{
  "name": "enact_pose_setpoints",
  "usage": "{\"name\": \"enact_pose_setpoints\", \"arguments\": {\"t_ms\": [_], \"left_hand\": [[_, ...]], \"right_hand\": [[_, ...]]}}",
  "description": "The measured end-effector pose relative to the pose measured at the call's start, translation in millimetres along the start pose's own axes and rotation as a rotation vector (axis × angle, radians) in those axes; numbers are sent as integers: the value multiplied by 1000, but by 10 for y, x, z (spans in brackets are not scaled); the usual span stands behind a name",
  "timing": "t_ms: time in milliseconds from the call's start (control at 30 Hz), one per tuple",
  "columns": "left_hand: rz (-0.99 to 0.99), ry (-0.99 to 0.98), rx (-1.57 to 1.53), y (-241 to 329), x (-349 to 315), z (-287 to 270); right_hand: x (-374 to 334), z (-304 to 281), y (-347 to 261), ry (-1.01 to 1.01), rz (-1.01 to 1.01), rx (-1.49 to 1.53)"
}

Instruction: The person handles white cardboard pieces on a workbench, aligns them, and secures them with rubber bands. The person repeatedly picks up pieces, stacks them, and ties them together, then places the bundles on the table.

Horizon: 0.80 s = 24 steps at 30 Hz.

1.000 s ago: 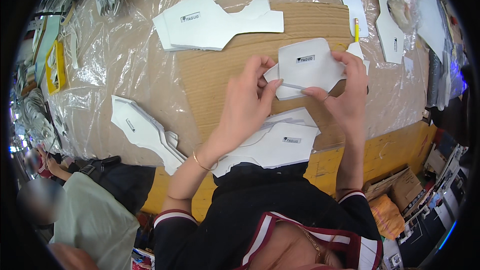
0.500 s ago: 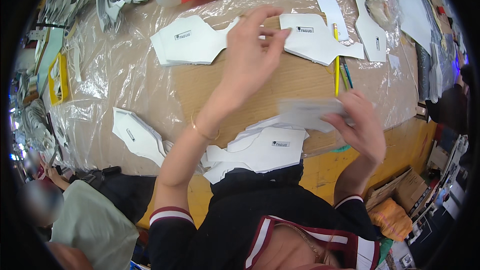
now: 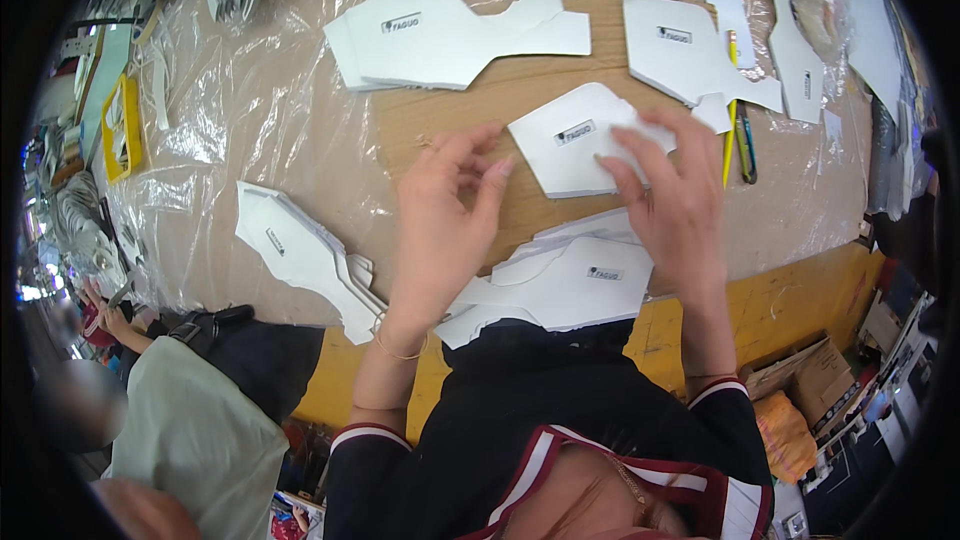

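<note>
In front of me a white shaped cut piece (image 3: pixel 573 145) with a small dark print lies over the brown board (image 3: pixel 440 130). My right hand (image 3: pixel 680 195) has it by its right part, fingers and thumb bent over it; some of that end is hidden. Just off its left side is my left hand (image 3: pixel 450 210), fingers curled but apart, holding nothing. Closer to me, at the table edge, overlapping white cut pieces (image 3: pixel 575 280) lie below both hands. Beyond the hands are a stack of similar pieces (image 3: pixel 430 35) at left and another stack (image 3: pixel 670 45) at right.
More cut pieces (image 3: pixel 290 240) fan out at the left. Right of the board lie a yellow pencil (image 3: pixel 728 145), dark pens (image 3: pixel 746 145) and a long white piece (image 3: pixel 797 45). A yellow tray (image 3: pixel 123 130) stands far left. Clear plastic film (image 3: pixel 270 130) covers the table. A person (image 3: pixel 190 430) sits at left.
My right hand has brought the white piece left and up onto the middle of the board. My left hand has come back toward me from between the far stacks. The view has shifted slightly.
</note>
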<state>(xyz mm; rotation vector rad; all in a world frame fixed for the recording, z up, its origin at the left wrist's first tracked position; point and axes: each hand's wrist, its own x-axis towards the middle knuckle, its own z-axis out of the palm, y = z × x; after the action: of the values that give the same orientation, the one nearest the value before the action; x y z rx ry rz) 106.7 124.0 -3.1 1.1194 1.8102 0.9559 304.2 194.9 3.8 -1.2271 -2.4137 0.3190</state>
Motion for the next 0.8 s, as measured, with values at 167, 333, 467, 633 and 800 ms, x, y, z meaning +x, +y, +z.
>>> {"name": "enact_pose_setpoints", "arguments": {"t_ms": [167, 333, 467, 633, 800], "left_hand": [[-31, 13, -7, -41, -32, 30], [-34, 51, -90, -84, -45, 55], [-58, 74, -196, -71, -56, 43], [-81, 26, -221, -75, -98, 6], [-307, -116, -378, -62, -162, 24]], "right_hand": [[-158, 187, -333, -109, -124, 30], [-160, 295, -519, -129, -173, -183], [-204, 321, -653, -207, -261, -409], [-206, 265, -619, -232, -197, -227], [-149, 33, -421, -128, 173, 360]]}}
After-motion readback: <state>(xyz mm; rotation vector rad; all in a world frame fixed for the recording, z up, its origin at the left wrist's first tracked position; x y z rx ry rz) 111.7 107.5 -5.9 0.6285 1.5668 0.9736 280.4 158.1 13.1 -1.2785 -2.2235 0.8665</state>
